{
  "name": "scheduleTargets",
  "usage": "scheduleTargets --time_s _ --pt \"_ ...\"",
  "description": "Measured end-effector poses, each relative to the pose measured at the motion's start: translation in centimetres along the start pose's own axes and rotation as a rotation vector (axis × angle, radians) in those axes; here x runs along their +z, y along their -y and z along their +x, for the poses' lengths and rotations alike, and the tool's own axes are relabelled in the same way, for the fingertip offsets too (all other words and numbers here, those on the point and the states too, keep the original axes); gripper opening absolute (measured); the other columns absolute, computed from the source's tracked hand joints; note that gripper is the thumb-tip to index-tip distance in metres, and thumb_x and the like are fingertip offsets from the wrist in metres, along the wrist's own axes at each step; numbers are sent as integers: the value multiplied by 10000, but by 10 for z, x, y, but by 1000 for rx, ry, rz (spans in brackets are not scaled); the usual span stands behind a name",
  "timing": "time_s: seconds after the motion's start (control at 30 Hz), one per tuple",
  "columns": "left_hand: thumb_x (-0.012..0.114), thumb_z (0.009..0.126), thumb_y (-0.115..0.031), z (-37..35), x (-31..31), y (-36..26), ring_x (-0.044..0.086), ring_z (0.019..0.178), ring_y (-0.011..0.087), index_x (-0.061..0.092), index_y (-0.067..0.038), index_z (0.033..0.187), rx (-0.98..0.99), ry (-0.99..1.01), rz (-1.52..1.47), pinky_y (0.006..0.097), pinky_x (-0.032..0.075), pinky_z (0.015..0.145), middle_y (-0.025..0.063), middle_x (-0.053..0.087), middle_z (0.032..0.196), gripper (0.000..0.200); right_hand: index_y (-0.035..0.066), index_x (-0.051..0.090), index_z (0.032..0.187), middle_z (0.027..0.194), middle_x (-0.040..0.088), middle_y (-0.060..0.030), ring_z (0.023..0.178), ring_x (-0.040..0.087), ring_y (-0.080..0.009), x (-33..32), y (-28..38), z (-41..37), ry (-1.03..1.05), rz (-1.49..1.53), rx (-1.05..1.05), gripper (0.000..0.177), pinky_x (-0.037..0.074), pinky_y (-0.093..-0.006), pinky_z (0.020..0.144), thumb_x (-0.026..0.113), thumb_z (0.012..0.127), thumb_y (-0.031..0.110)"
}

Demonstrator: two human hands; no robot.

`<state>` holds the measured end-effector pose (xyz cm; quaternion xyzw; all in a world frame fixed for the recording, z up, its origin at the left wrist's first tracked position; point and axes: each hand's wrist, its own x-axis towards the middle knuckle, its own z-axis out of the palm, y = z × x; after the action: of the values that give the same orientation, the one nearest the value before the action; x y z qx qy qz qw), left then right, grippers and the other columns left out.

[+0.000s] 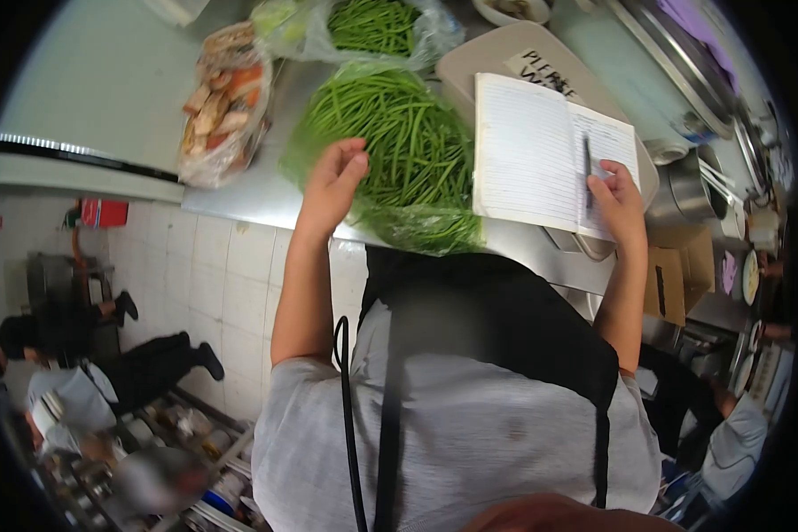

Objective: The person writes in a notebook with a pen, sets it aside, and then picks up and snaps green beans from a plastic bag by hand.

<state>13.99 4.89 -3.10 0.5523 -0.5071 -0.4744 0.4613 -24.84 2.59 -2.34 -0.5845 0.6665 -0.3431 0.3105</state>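
Note:
My left hand (332, 186) is at the left side of a plastic bag of long green beans (408, 133). Its thumb and index finger are close together; the other fingers are mostly hidden, and what they hold cannot be made out. An open lined notebook (525, 151) rests on a grey-beige lid with a handwritten label. My right hand (619, 204) grips the notebook's right page near its edge, thumb on top. A dark pen (587, 160) lies upright along that page, by the thumb tip.
A plastic-wrapped tray of orange and pale food pieces (226, 102) is at the left on the steel counter (248, 191). Another bag of green beans (372, 27) sits behind. Pots (690, 188) and a cardboard box (678, 275) are at the right. Other people are at both sides.

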Motion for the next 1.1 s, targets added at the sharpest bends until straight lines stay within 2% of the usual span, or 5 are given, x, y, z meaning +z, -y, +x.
scheduleTargets --time_s 0.23,0.6,0.87,1.03,1.1 --pt "482 824 -210 -36 -36 -10 497 833 121 470 -32 1076 36 -233 38 241 366 715 48 532 952 309 6 489 1000 686 509 -3 648 439 -64 -4 -11 7 -5 -33 4 292 364 -197 596 565 777 178" --pt "489 817 -216 -65 -62 13 498 830 129 472 -35 1067 -41 -362 100 245 369 711 47 533 938 309 5 500 921 685 512 12 609 422 -49 -9 -16 20 25 -80 60 289 345 -180 560 588 771 235" --pt "484 816 -139 -36 -59 12 472 819 112 460 -18 1075 69 -239 123 228 372 718 46 514 930 287 0 487 936 637 485 13 585 413 -51 -5 8 11 11 -34 172 338 327 -182 526 610 743 248" --pt "493 807 -72 0 -67 12 484 787 102 510 -15 1018 185 -132 240 226 393 710 31 526 872 219 -4 482 949 705 508 -16 614 430 -48 5 32 0 -335 -47 -82 278 364 -185 552 598 755 158" --pt "518 781 -106 16 -60 11 527 780 184 544 -20 953 191 -44 299 272 417 692 85 556 861 194 8 501 929 721 515 -16 631 449 -52 25 75 -17 -298 176 -190 215 384 -192 572 584 760 111"
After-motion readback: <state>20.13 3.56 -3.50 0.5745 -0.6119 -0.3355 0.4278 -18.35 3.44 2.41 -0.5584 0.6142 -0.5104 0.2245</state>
